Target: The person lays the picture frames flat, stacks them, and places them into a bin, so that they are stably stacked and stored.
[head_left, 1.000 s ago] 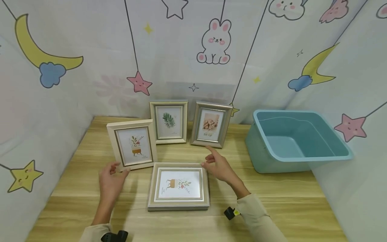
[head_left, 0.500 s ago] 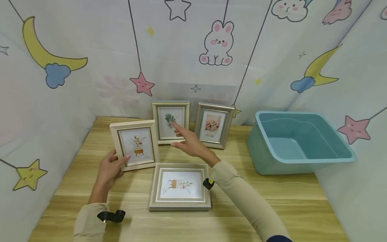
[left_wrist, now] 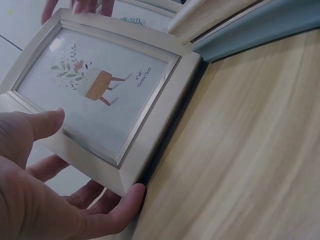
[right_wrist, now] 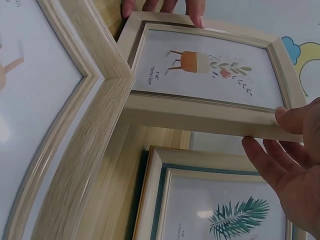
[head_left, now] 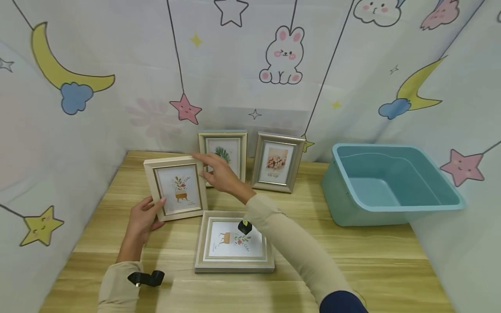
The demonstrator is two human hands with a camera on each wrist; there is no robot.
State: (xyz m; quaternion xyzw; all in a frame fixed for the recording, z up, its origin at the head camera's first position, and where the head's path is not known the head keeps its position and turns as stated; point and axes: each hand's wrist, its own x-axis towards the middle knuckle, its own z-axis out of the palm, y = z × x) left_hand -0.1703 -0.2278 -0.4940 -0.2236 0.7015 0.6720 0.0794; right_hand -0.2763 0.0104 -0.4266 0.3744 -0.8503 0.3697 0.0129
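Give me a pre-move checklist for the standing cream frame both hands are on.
1. Left hand grips the cream frame at its lower left corner: ok.
2. Right hand touches the frame's top right corner: ok.
3. Right hand's fingers closed round that corner: cannot tell.
4. Frame upright on the table: ok.
5. Flat frame lies in front, right sleeve crossing above it: not ok.
6. Leaf frame stands close behind: not ok.

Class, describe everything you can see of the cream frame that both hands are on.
The cream frame looks wooden, with a thin inner border, and shows a potted plant print. It stands upright, leaning slightly back, on the wooden table, left of the frame lying flat. The left hand grips its lower left corner; the right hand touches its top right corner.
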